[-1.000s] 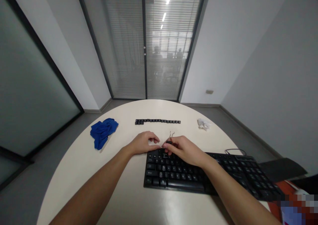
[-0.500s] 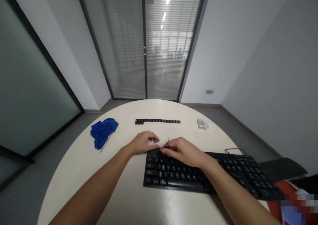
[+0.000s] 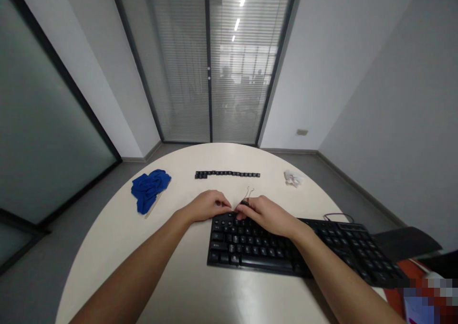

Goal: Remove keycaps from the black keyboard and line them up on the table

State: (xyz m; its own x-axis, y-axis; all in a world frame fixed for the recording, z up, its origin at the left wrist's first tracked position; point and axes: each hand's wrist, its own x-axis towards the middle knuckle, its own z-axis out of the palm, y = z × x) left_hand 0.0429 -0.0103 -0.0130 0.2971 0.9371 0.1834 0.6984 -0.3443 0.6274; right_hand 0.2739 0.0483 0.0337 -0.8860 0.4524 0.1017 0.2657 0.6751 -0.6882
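A black keyboard (image 3: 322,250) lies on the round white table (image 3: 118,233), running from the middle to the right. My right hand (image 3: 266,215) rests over the keyboard's top left rows and pinches a thin wire key puller (image 3: 248,193), whose two prongs stick up past my fingers. Curled at the keyboard's top left corner, my left hand (image 3: 206,205) presses its fingertips against that edge and holds nothing that I can see. A row of removed black keycaps (image 3: 227,174) lies farther back on the table.
A crumpled blue cloth (image 3: 148,189) sits at the table's left, with a thin stick under it. A white crumpled tissue (image 3: 292,178) lies at the back right. The keyboard's cable (image 3: 338,216) loops behind it. A dark chair back (image 3: 404,243) stands at the right.
My right hand lowered the wire puller toward the top key row, then lifted it again so the prongs point upward. My left hand stayed at the keyboard's corner.
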